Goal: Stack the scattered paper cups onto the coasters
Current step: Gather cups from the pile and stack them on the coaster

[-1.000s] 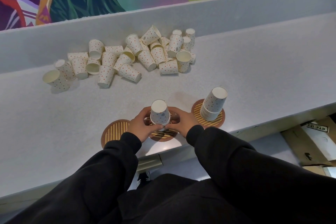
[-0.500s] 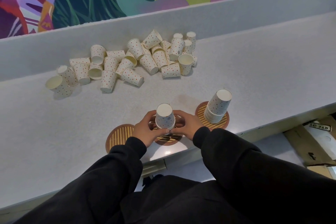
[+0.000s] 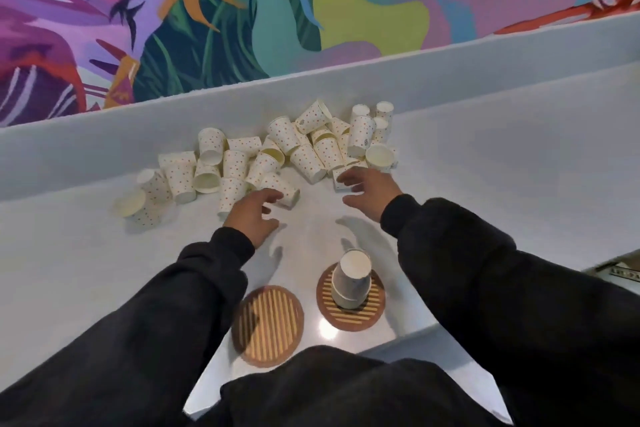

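- Two round, slatted coasters lie near the front edge of the white desk. The left coaster shows its whole striped top.
- On the right coaster stands a short stack of cups, nested bottom up and leaning a little to the right.
- Further back, a loose pile of paper cups with small dots spreads across the far side of the desk. Most lie on their sides, some stand upside down, and a few show their open mouths.
- The left hand reaches over the near left part of the pile. Its fingers are spread and lightly curved, with the tips at a lying cup; whether they touch it I cannot tell.
- The right hand hovers over the near right part of the pile, its fingers splayed above another lying cup, gripping nothing.
- Both black sleeves cross the desk on either side of the coasters.
- Behind the pile rises a pale ledge, and above it a bright mural of leaves.
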Available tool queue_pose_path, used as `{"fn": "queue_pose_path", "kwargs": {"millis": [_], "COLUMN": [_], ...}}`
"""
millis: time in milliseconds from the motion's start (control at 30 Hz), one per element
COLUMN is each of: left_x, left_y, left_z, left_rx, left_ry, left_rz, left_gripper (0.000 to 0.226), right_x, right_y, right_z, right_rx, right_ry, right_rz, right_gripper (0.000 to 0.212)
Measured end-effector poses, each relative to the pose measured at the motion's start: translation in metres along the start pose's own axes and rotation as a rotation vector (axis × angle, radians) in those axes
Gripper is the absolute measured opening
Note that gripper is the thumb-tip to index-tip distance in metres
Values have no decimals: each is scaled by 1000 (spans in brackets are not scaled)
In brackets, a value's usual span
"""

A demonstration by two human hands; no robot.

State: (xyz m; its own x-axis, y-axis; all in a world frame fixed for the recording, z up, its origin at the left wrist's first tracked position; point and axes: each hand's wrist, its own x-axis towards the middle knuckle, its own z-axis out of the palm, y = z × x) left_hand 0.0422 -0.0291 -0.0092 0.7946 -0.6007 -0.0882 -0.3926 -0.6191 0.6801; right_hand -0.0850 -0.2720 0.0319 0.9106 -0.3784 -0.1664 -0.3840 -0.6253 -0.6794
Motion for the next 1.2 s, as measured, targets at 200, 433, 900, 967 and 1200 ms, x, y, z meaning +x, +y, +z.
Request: {"fn": "queue_pose_path", "kwargs": {"millis": [200,433,900,967,1200], "left_x": [47,70,81,78,58], "left_y": [-15,-26,-40,-38,10], "left_z": [-8,14,27,25,19], "left_rx": [476,731,866,813,105], "left_ry": [-61,-145,17,43,97], "left_rz": [186,192,342,332,217], "left_gripper": [66,84,51,59,64], "right_x": [74,102,76,66,18], "right_y": [-3,23,5,-4,-23], "right_z": [24,55,51,41,-2], "right_rx": [-379,-584,-599,-353,383], "right_ry": [-48,-23,26,67,325], "right_rz": [74,180,37,56,15], "right_gripper": [77,64,45,56,43]}}
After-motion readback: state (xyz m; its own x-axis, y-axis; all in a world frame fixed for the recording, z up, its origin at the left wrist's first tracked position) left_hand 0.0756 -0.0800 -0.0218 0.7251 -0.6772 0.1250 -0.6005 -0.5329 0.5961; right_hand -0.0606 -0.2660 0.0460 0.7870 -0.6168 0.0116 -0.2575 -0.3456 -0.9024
